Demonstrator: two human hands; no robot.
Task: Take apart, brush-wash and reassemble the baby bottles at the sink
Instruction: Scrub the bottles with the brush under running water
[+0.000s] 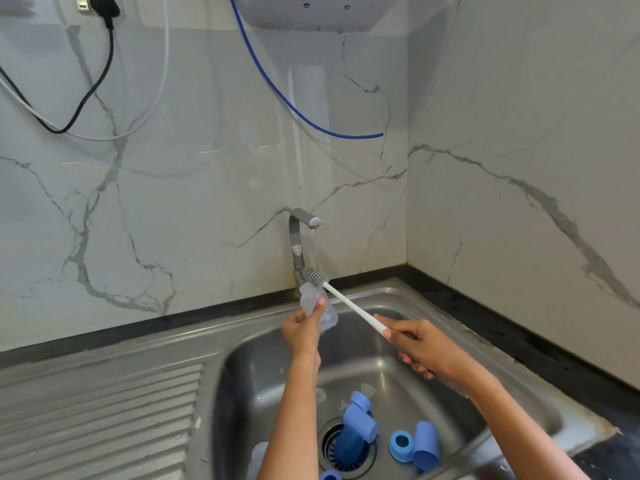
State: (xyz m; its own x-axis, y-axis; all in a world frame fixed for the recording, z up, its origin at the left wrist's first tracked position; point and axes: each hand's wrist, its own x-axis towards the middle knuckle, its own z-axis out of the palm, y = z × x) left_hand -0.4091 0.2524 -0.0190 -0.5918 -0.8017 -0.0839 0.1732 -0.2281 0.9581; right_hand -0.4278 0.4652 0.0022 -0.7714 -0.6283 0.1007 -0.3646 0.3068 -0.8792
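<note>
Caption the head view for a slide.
Left hand holds a clear plastic baby bottle under the running steel tap; right hand holds a white-handled grey bottle brush.

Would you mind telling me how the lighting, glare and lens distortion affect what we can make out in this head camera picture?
Head view: even, soft light with faint shadows; the glossy marble wall mirrors the hanging cables; wide-angle bending curves the steel sink's rim; the clear plastic bottle in the left hand is hard to outline; the white-handled brush in the right hand is sharp.
</note>
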